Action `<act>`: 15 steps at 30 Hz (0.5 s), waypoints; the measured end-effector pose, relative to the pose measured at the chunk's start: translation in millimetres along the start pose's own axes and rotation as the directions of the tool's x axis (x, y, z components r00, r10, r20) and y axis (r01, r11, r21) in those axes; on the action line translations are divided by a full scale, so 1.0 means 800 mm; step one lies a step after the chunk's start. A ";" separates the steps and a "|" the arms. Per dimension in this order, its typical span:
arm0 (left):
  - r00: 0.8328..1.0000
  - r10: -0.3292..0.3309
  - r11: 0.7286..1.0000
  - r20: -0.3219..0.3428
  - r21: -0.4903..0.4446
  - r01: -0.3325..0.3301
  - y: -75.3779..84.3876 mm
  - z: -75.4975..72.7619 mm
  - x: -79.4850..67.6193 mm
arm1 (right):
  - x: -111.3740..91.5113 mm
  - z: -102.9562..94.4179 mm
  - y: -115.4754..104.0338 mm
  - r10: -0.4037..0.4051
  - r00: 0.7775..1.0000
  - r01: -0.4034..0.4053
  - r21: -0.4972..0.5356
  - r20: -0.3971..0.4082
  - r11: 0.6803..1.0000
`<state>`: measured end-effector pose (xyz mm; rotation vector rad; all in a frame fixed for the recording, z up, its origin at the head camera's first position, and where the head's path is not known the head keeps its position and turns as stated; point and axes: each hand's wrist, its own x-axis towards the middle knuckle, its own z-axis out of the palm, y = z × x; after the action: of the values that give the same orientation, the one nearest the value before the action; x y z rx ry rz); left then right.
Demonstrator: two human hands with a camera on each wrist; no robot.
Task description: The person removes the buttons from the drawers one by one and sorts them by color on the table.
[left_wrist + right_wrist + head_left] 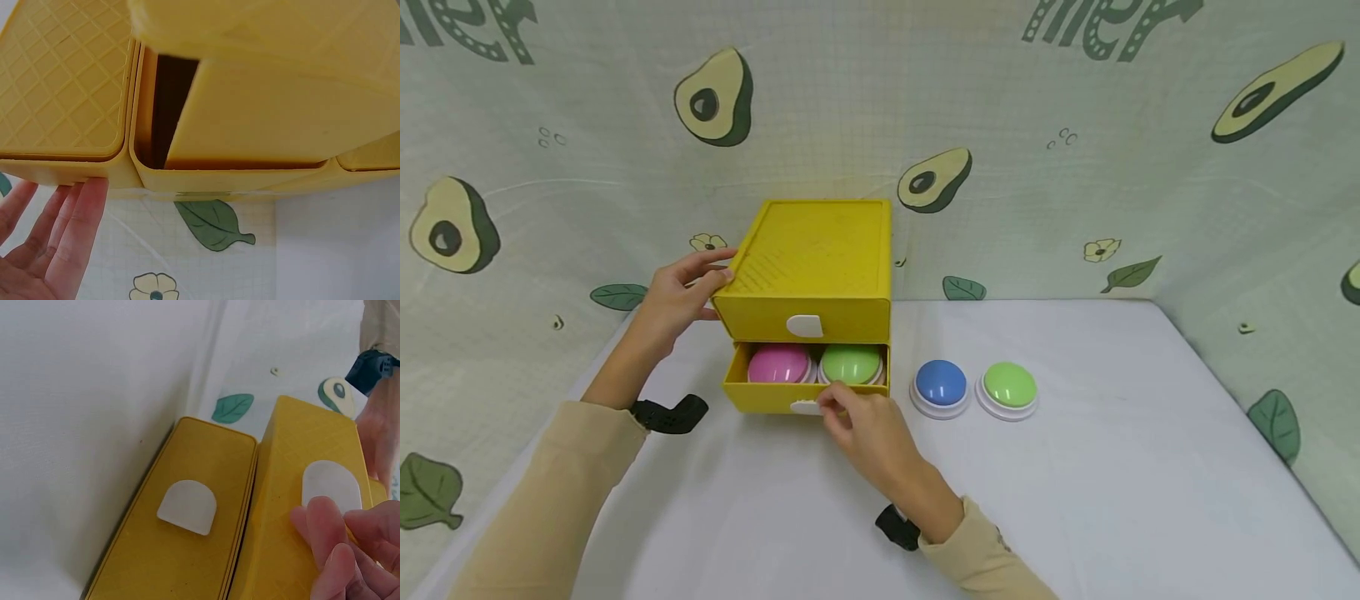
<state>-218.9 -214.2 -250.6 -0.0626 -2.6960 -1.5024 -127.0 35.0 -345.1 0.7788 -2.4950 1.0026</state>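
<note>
Yellow cabinet: here it is, upper middle of the frame, lower drawer [760, 398] standing out beneath the upper drawer [756, 317].
Right hand: at frame centre, just below the cabinet [827, 250], and the right hand [880, 429] has its fingertips narrow, pinching the lower white handle [331, 482].
Left hand: over at the cabinet's left edge, the left hand [677, 292] has its fingers fairly straight, touching the side, gripping nothing.
Bracing: good place for it, I'd say; steady pressure there should stop the cabinet sliding or twisting.
Drawer motion: straight and level is best; a sideways tug on that small tab could jam the runners.
Drawer load: pink button [778, 364] left, green button [852, 364] right; a jerk may shift them, and clearance above the domes I cannot tell.
Right of centre: blue button [942, 383] and loose green button [1010, 385] sit on the white table [1112, 467], apart from the drawer.
</note>
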 end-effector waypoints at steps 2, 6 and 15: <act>1.000 0.001 1.000 0.002 0.000 -0.001 0.000 0.000 0.000 | -0.001 0.000 0.000 -0.009 1.000 0.009 -0.001 -0.007 1.000; 1.000 0.000 1.000 0.005 -0.001 0.000 0.000 0.000 0.001 | -0.003 0.001 -0.001 -0.024 1.000 0.024 -0.008 -0.014 1.000; 1.000 0.012 1.000 0.000 -0.008 -0.012 -0.002 0.000 0.001 | -0.007 0.001 -0.004 -0.034 0.999 0.034 0.000 -0.010 0.999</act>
<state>-219.5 -215.0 -252.2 -0.0783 -2.6849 -1.5096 -120.7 34.6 -347.3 0.8115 -2.4649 0.9930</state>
